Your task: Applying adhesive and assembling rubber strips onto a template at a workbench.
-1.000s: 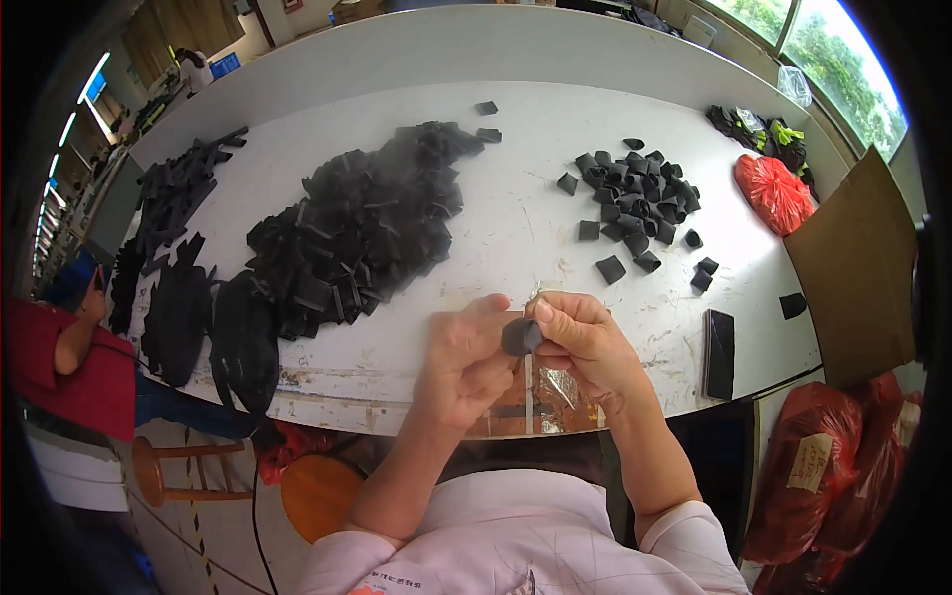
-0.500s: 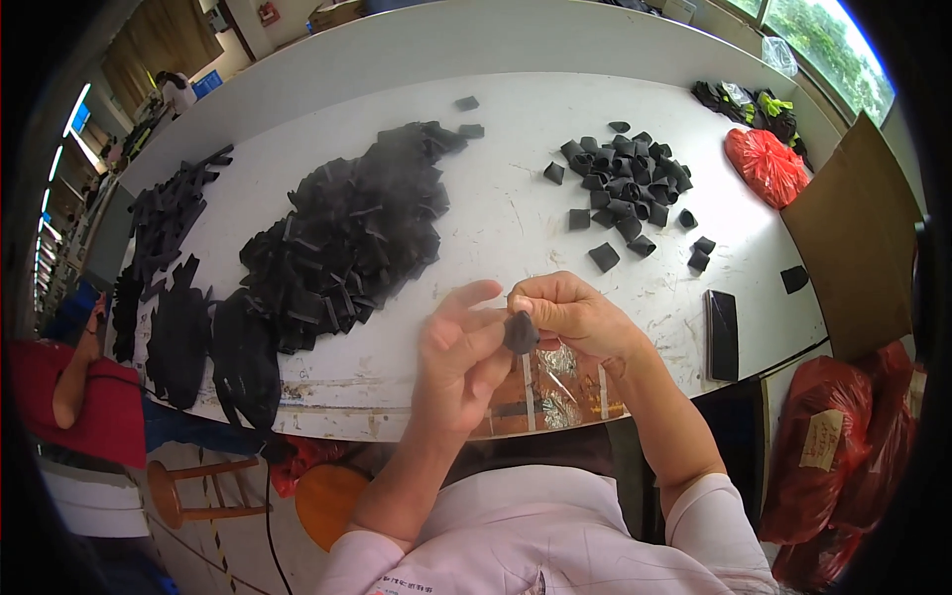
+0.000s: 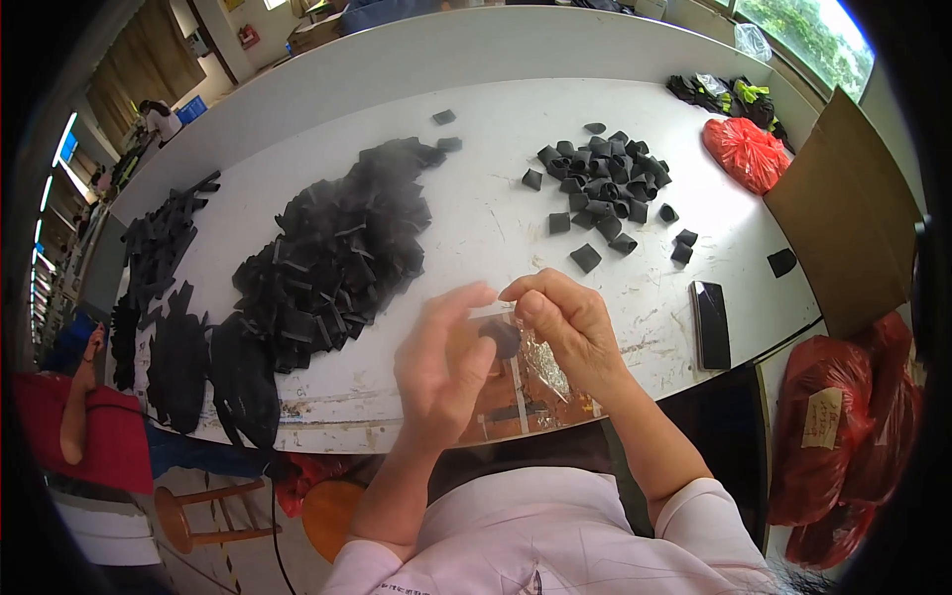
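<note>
Over the near edge of the table, my left hand [image 3: 436, 367] is slightly blurred, its index finger stretched toward my right hand. A small black fabric loop [image 3: 504, 338] shows at the tip of my left thumb, apparently pinched there; the fingers behind it are hidden. My right hand [image 3: 573, 332] is just right of the loop, thumb and forefinger curled together. Whatever may be between those fingertips is too small to make out. Beyond my hands lies a scattered group of similar black loops [image 3: 600, 188]. To the left is a large heap of flat black fabric pieces [image 3: 342, 253].
Bundles of black strips [image 3: 164, 233] and dark cloth pieces [image 3: 245, 372] lie at the left edge. A phone [image 3: 710, 325], a red plastic bag [image 3: 746, 156] and a cardboard sheet [image 3: 843, 213] are on the right. Dark red sacks [image 3: 823, 436] stand beside the table. Another person's arm shows far left.
The black loop has moved slightly left and my right fingertips have come away from it. My left hand has shifted left a little. The whole view has tilted slightly.
</note>
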The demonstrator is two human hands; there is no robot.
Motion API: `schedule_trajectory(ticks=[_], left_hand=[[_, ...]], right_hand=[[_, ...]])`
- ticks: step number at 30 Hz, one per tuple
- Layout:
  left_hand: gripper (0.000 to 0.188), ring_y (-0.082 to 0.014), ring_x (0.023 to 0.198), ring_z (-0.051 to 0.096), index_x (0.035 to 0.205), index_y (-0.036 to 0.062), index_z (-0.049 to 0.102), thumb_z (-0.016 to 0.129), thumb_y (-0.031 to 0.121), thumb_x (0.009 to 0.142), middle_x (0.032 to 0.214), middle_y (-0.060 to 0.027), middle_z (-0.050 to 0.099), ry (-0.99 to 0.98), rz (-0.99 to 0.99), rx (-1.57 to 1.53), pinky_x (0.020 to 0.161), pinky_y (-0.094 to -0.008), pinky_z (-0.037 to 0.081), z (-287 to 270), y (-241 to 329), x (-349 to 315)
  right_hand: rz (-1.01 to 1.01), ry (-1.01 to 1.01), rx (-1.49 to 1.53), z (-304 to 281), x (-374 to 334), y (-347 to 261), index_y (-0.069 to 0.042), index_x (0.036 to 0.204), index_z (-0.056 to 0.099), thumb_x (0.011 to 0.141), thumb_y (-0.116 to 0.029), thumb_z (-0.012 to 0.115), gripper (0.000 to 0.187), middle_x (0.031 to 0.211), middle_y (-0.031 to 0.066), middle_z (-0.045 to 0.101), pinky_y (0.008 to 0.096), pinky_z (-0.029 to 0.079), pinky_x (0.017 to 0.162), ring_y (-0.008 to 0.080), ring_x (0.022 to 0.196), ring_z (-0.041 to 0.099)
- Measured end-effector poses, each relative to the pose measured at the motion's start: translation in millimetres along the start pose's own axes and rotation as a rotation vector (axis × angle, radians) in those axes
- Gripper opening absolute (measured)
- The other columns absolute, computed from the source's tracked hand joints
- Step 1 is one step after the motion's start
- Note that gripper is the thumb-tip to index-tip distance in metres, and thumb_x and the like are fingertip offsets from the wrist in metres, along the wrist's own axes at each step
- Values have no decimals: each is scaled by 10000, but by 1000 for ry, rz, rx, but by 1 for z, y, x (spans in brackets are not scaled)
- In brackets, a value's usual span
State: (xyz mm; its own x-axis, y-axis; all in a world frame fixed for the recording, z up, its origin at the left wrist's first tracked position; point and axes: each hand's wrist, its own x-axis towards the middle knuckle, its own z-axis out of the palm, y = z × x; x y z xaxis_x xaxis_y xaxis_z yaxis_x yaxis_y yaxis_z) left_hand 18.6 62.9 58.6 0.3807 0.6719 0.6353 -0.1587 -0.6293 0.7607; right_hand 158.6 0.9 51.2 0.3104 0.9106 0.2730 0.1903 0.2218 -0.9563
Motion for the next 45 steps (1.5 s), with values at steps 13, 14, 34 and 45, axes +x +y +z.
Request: schedule_trajectory(ticks=[13,14,34,45], left_hand=[[83,-102,837,503,880,-7,565,556,64,836,917,-54,564,-29,-277,-381,758,-231,403,4,5,1],[83,-102,837,503,880,-7,565,556,64,836,917,-54,564,-26,-278,-379,758,-231,403,3,6,3],[118,-184,870,460,849,51,511,556,160,848,881,-71,525,145,-423,-875,882,-323,361,1,-14,-17],[83,-124,655,514,851,10,617,612,30,770,743,-62,571,-174,-100,-18,603,-217,412,-13,-3,7]], right_hand=[[-289,121,-328,13,-12,-21,-42,860,598,637,-187,747,305,759,68,537,276,436,512,188,593,532],[-314,149,-335,12,-12,-18,-45,849,597,632,-191,750,302,749,66,531,278,432,501,184,580,526],[-440,136,-414,14,-13,-5,-10,813,612,665,21,648,156,667,72,515,283,376,480,199,558,469],[-460,127,-593,16,-16,-8,-2,831,604,708,22,608,125,677,91,523,272,389,487,197,560,493]])
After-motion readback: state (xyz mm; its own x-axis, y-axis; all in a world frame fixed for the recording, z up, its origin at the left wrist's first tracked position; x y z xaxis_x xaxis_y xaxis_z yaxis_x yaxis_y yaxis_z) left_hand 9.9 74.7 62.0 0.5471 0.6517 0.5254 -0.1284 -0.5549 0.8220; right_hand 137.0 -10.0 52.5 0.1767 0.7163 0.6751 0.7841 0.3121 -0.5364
